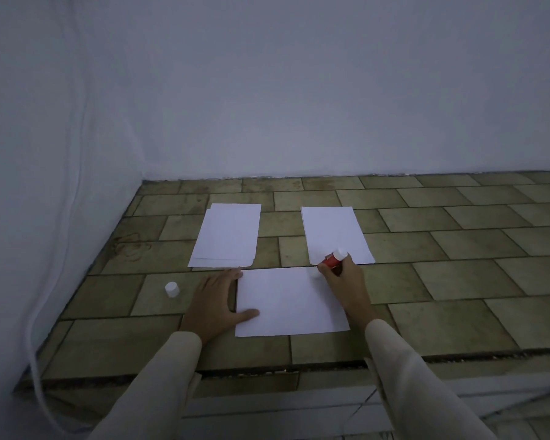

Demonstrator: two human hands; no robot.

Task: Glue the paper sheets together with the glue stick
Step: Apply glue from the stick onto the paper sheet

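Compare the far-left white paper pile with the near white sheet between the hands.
The far-left white paper pile shows several offset edges and lies lengthwise away, untouched; the near white sheet looks single, lies crosswise, and the left hand rests on its edge. Both are blank and flat.

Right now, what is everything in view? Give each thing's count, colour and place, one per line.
near sheet: 1, white, on the floor between the hands
left pile: several fanned sheets, white, beyond the left hand
right pile: sheet count unclear, white, beyond the right hand
glue stick: 1, red with a white end, tilted over the near sheet's far right corner
cap: 1, white, on the floor left of the left hand
cable: 1, white, along the left wall
floor: olive tiles
wall: pale grey
sleeves: 2, cream
left hand: flat on the near sheet's left edge
right hand: grips the glue stick
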